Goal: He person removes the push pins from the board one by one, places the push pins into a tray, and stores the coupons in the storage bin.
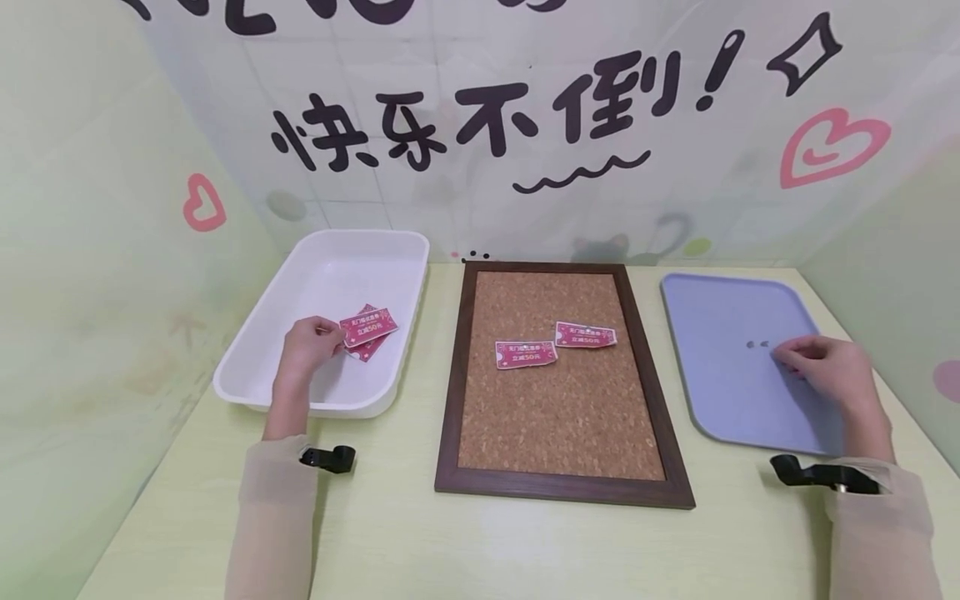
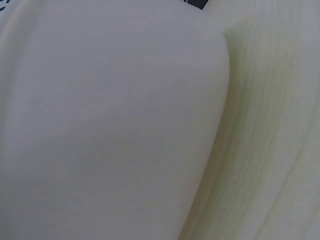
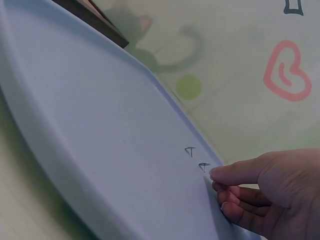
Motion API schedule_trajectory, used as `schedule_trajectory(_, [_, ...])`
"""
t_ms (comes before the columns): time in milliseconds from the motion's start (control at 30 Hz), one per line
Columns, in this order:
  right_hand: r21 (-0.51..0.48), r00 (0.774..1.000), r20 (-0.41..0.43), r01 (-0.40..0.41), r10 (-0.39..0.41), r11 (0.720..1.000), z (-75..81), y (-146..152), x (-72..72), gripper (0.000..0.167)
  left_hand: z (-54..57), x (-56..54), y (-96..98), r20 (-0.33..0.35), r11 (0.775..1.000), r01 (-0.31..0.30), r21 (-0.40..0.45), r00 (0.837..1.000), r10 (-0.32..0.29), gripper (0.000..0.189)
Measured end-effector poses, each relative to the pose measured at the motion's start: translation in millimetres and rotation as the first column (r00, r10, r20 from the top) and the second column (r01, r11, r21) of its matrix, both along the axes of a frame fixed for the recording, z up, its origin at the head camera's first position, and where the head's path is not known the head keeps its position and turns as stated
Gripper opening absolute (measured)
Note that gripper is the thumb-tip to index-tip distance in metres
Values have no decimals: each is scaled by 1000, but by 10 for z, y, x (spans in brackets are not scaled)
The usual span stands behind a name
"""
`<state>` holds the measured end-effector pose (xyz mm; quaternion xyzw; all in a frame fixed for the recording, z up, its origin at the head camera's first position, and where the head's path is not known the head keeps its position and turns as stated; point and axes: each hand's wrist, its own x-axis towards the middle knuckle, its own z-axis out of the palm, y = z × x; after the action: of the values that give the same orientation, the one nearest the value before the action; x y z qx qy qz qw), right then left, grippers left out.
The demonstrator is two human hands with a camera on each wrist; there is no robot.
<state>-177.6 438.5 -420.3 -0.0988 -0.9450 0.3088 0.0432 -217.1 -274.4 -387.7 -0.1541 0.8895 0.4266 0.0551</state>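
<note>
In the head view my left hand (image 1: 309, 348) pinches the left edge of a pink coupon (image 1: 371, 327) over a white tray (image 1: 322, 408). Another pink coupon (image 1: 365, 352) lies at an angle beneath it. My right hand (image 1: 828, 371) is over the blue tray (image 1: 712, 408), its thumb and fingertips drawn together. Two metal thumbtacks lie beside those fingertips, one thumbtack (image 3: 204, 165) nearest and another thumbtack (image 3: 190, 149) farther off. Whether anything sits between the right fingertips is hidden. The left wrist view shows mostly white tray (image 2: 115, 115), no hand.
Between the trays lies a framed corkboard (image 1: 555, 425). On it are a left coupon (image 1: 525, 357) and a slightly higher right coupon (image 1: 585, 337), each with a small pale spot near its top. A printed wall covering (image 1: 480, 208) stands behind the table (image 1: 375, 517).
</note>
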Motion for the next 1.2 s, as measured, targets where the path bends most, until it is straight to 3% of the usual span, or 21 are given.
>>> schedule_trajectory(400, [19, 1000, -7, -20, 21, 1000, -39, 29, 3, 39, 10, 22, 15, 6, 999, 4, -49, 1000, -4, 31])
schedule_trajectory(767, [-6, 999, 34, -4, 4, 1000, -22, 59, -2, 50, -8, 24, 2, 24, 995, 14, -99, 1000, -12, 36])
schedule_trajectory(967, [-13, 998, 71, -2, 3, 1000, 28, 53, 9, 53, -9, 28, -11, 11, 996, 24, -86, 1000, -23, 38])
schedule_trajectory(1200, [-45, 998, 55, -15, 17, 999, 78, 45, 15, 51, -1, 24, 4, -7, 997, 17, -80, 1000, -18, 38])
